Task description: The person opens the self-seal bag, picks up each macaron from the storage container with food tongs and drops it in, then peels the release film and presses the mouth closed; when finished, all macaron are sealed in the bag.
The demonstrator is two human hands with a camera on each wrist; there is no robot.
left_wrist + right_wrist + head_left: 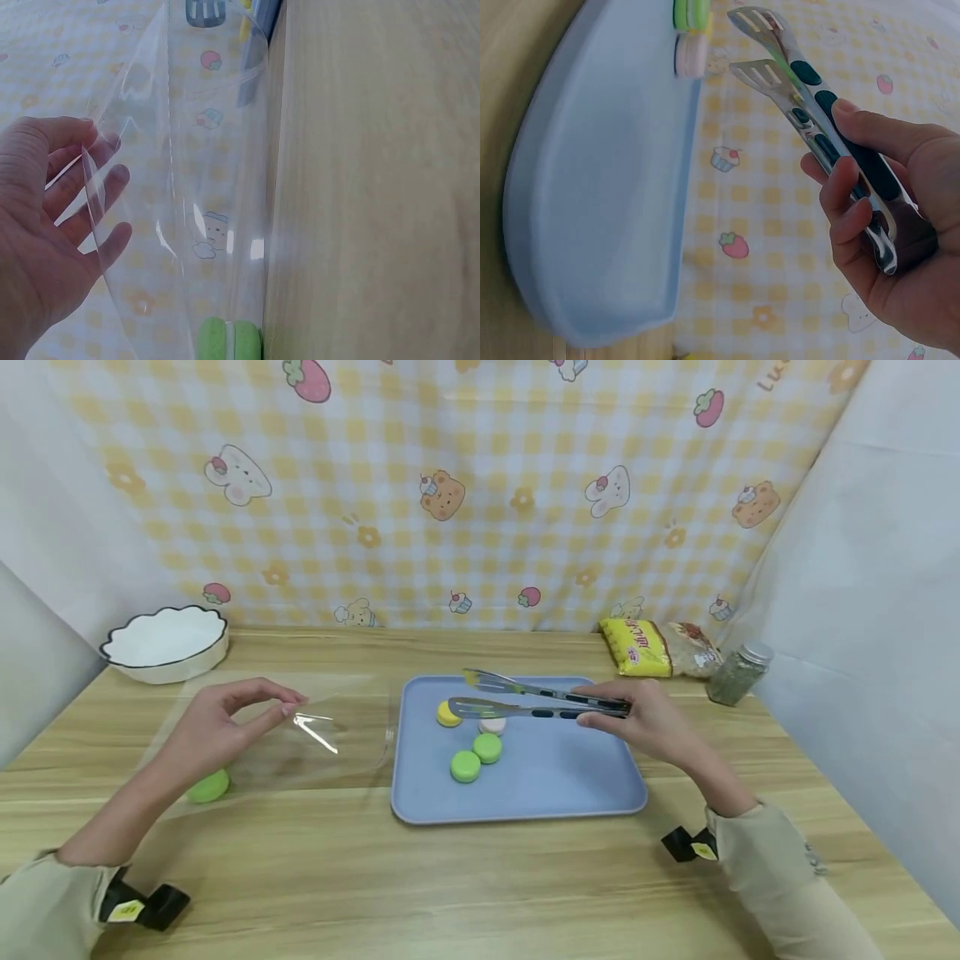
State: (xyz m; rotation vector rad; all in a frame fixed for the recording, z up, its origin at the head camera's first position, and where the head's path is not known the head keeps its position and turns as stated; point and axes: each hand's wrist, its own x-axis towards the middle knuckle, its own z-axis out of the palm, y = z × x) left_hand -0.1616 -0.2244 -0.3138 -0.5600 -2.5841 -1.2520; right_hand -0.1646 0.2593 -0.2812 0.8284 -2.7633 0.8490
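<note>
My left hand (225,722) pinches the edge of a clear plastic bag (217,172) between thumb and forefinger, the other fingers spread behind the film. At the bag's near end lies a green macaron (208,787), seen through the plastic. My right hand (652,718) grips metal tongs (517,711) with dark grip pads. The tongs point left over the blue tray (562,781), their slotted tips apart with nothing between them. On the tray sit a yellow macaron (448,715), a pale pink macaron (492,727) partly behind the tongs, and two green macarons (465,767).
A white scalloped dish (168,647) with a dark rim stands at the back left. A yellow food packet (637,647) and a jar of dried herbs (738,674) stand at the back right. Behind the wooden table (337,877) hangs a checked curtain (480,560).
</note>
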